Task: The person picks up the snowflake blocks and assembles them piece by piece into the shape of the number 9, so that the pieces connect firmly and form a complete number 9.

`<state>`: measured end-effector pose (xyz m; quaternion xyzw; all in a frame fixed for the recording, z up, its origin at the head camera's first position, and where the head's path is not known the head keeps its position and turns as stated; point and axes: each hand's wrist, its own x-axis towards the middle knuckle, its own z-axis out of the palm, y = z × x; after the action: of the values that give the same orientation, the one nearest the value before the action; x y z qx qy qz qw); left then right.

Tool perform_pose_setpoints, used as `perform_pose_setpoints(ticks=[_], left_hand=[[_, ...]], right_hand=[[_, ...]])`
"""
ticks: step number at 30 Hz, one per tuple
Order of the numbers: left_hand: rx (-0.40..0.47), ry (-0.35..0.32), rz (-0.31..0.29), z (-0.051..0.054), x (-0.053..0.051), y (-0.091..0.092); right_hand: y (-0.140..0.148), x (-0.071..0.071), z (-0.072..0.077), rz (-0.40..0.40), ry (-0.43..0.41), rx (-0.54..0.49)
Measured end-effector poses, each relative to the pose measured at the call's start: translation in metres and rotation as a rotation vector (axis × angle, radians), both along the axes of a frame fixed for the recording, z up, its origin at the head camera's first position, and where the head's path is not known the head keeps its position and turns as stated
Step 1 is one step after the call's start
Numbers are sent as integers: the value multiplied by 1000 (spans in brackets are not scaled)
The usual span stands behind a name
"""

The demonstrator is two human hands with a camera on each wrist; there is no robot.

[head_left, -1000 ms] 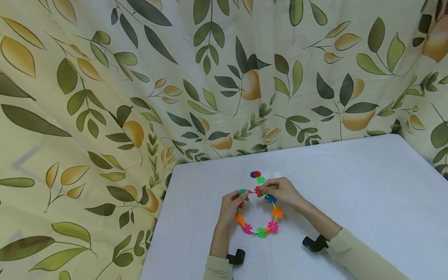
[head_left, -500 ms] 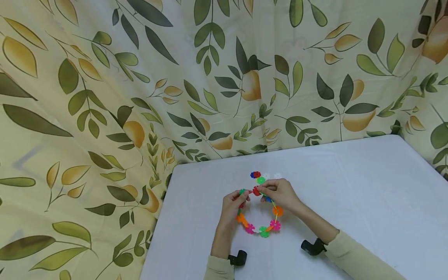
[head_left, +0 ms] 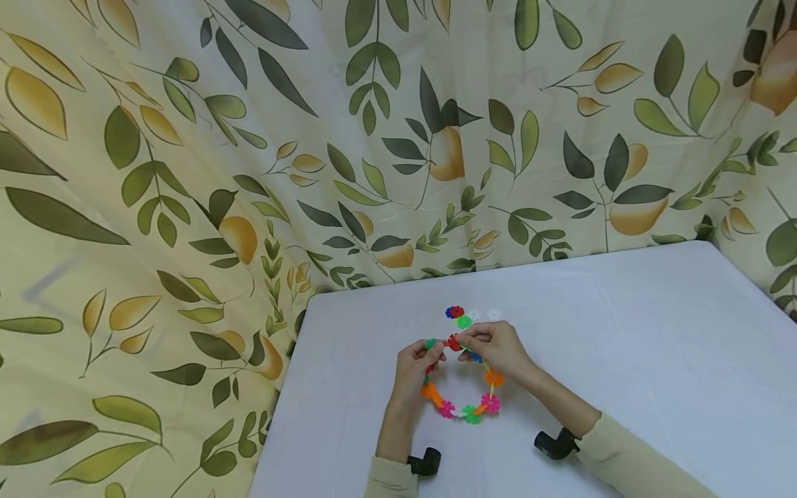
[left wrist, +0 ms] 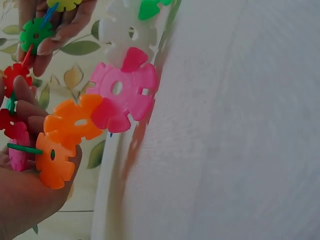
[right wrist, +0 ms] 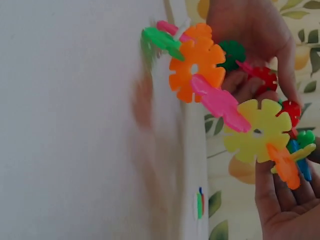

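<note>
A chain of notched plastic snowflake discs (head_left: 490, 403) in many colours hangs in a loop between the two hands. My left hand (head_left: 414, 370) pinches the loop's upper left, near a green disc (head_left: 431, 344). Opposite it, my right hand (head_left: 503, 349) pinches a red disc (head_left: 454, 342); the two held ends meet or nearly meet, and whether they are joined cannot be told. In the left wrist view, orange discs (left wrist: 62, 172) cross the left palm and a pink disc (left wrist: 142, 82) hangs beyond. The right wrist view shows a yellow disc (right wrist: 245, 117) near the right fingers.
Just beyond the hands lie several loose discs: a red disc (head_left: 457, 311) beside a blue one, a green disc (head_left: 464, 322) and white discs (head_left: 494, 315). A white cloth covers the table (head_left: 623, 332). Behind it hangs a leaf-patterned curtain (head_left: 529, 173).
My right hand has moved slightly left and down, bringing its red disc up to the left hand's fingertips. The loop's lower part has swung a little right. The left hand has barely moved.
</note>
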<state>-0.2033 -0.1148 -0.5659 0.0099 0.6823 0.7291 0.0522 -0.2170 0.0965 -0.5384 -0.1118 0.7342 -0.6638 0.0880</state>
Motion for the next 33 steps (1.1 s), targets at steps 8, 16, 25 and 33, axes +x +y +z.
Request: perform_pose_setpoints(ticks=[8,16,25,33], left_hand=[[1,-17,-62,0,-2,-5],[26,-24,-124,1,-3,-7],[19,-22,-161,-1,-3,-8],[90,-50,-128,0,-3,-8]], right_hand=[[9,-9,2,-22,66,180],[23,-36,-4,-102,126,376],[26,-68,-18,-46,145,631],[16,-79,-26,-4,157,734]])
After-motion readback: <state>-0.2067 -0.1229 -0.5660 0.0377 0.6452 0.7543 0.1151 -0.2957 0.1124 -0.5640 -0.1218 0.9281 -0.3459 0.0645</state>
